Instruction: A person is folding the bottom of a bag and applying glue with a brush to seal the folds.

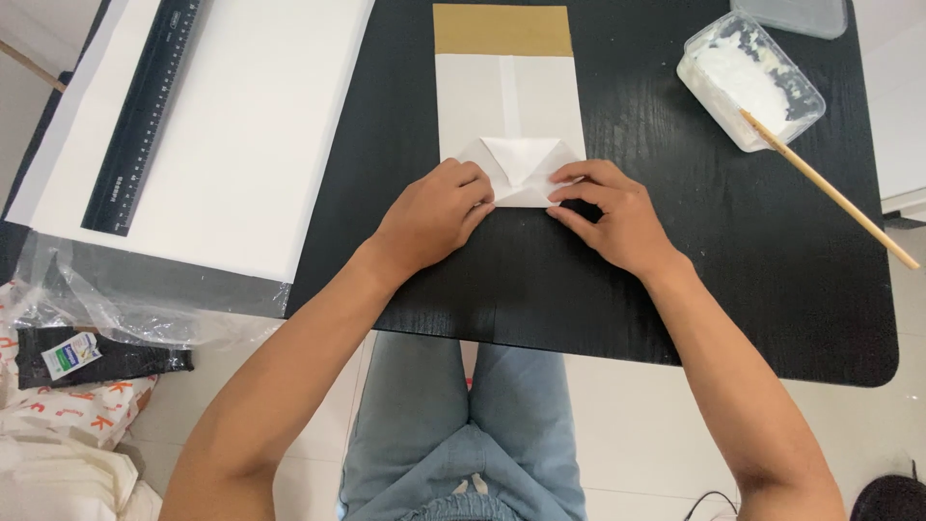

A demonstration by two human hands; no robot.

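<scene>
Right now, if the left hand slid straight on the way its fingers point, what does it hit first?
The left hand points up and right, already touching the folded paper bag. Going on, it would probably ride over the triangular flap.

I sit at a black table with a wood grain and rounded corners. Below it the floor is pale, glossy tile, evenly lit by soft light with no hard shadows. To my left, on the floor, lie crumpled clear plastic wrap and a white bag with orange print. A dark cable curls near my right side.
</scene>
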